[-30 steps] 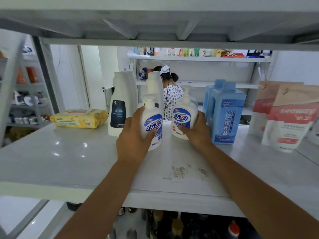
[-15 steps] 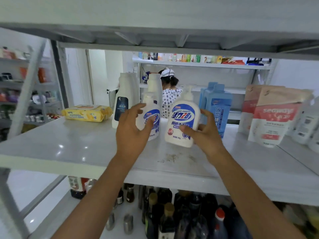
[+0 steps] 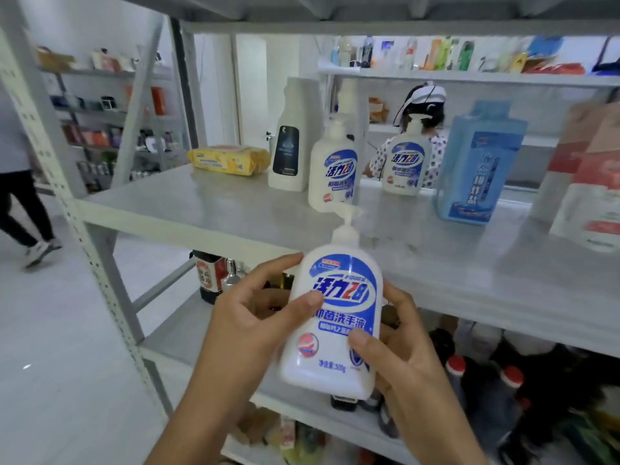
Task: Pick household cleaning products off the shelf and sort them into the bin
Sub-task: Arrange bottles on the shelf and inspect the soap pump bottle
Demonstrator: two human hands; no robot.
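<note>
I hold a white pump bottle of hand soap (image 3: 335, 317) with a blue label in front of the shelf (image 3: 214, 209), upright and slightly tilted. My left hand (image 3: 248, 327) grips its left side with the thumb on the label. My right hand (image 3: 396, 357) grips its lower right side. Two more of the same soap bottles stand on the shelf, one (image 3: 332, 166) near the middle and one (image 3: 404, 159) farther back. No bin is in view.
On the shelf stand a tall white bottle with a dark label (image 3: 292, 139), a yellow wipes pack (image 3: 229, 159), a blue carton (image 3: 476, 166) and refill pouches (image 3: 590, 182). Dark bottles (image 3: 496, 391) fill the lower shelf. A person (image 3: 23, 203) walks at the left; another (image 3: 422, 129) stands behind the shelf.
The soap bottle came off the shelf, toward me and downward, and now both hands hold it. My left hand let go of the other soap bottle, which stays on the shelf.
</note>
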